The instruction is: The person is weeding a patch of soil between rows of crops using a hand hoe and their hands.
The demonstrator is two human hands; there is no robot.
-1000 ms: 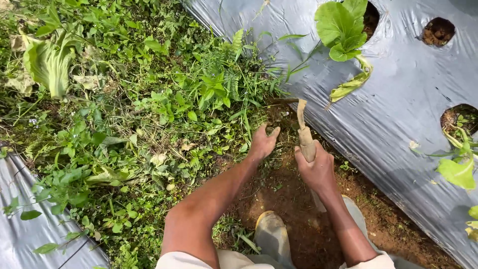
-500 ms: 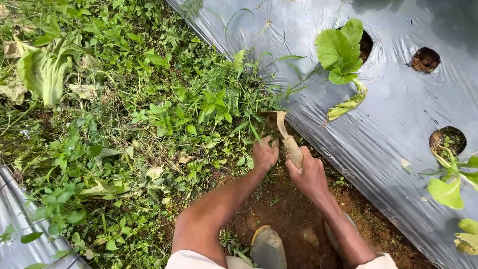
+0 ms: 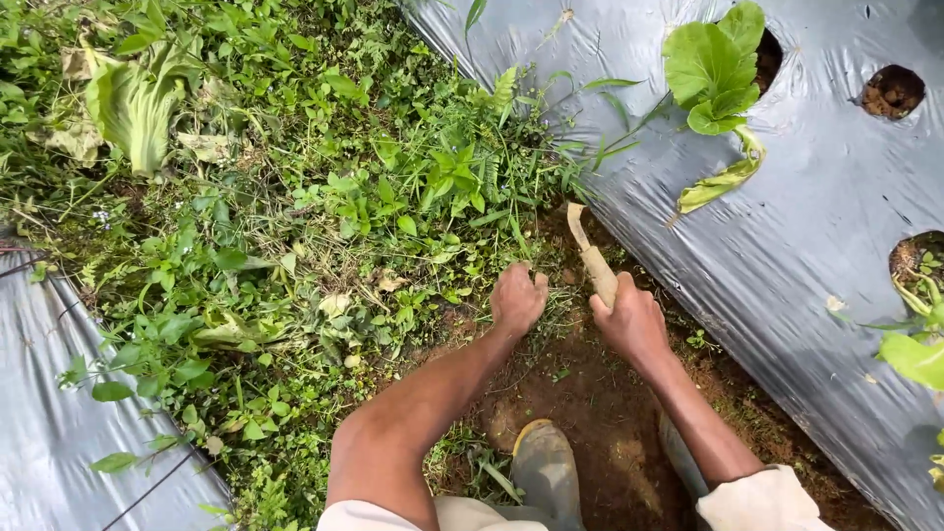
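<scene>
- The right hand (image 3: 634, 320) is wrapped tight round the pale handle of a small tool (image 3: 590, 258); its grip is closed on that handle, with the knuckles turned up toward the camera.
- The tool's long axis runs from the fist up and slightly to the left, ending in a flat, soil-stained tip that points toward the weeds (image 3: 433, 187).
- The tip stands just at the border where bare soil (image 3: 590, 413) gives way to green growth, close to the edge of the grey plastic sheet (image 3: 806, 226).
- The left hand (image 3: 517, 298) is curled into a fist low on the ground, its fingers closed in the grass and weed stems there; whether it holds a full tuft or only presses on it cannot be told.
- The two hands lie side by side, near each other but apart, the left just left of the tool's shaft.
- The uncleared weeds lie ahead of and to the left of both hands, so the left hand is the nearer one to them, and the tool tip sits just right of that clump.
- A leafy plant (image 3: 713, 69) grows from a hole in the sheet, well apart from the tool on the far right.
- A grey boot (image 3: 546, 462) rests on the soil between the forearms, behind both hands.
</scene>
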